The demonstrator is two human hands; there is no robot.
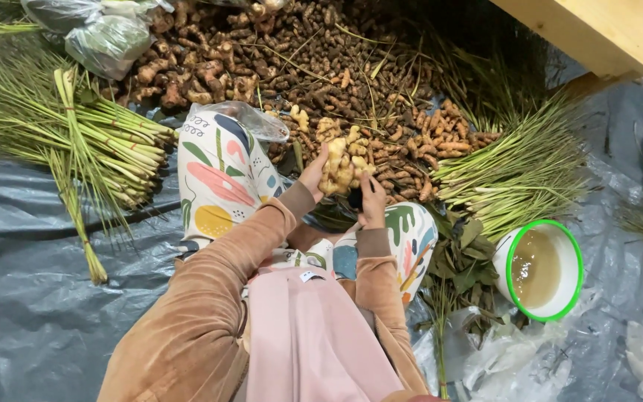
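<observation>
I sit on a grey plastic sheet [31, 298] with my knees in patterned trousers [221, 179] in front of me. My left hand [312, 175] grips a pale yellow ginger root [340, 167] from its left side. My right hand [372, 201] sits just below and right of the root, fingers curled on a small dark thing that I cannot make out. Both sleeves are brown. A big heap of brown roots [292, 52] lies just beyond the hands.
Bundles of green lemongrass stalks [91, 141] lie at the left, another bundle [522, 171] at the right. A white bowl with a green rim [573, 246] holds murky water at right. Leaves [463, 268], plastic bags [106, 33] and a wooden plank [619, 30] surround me.
</observation>
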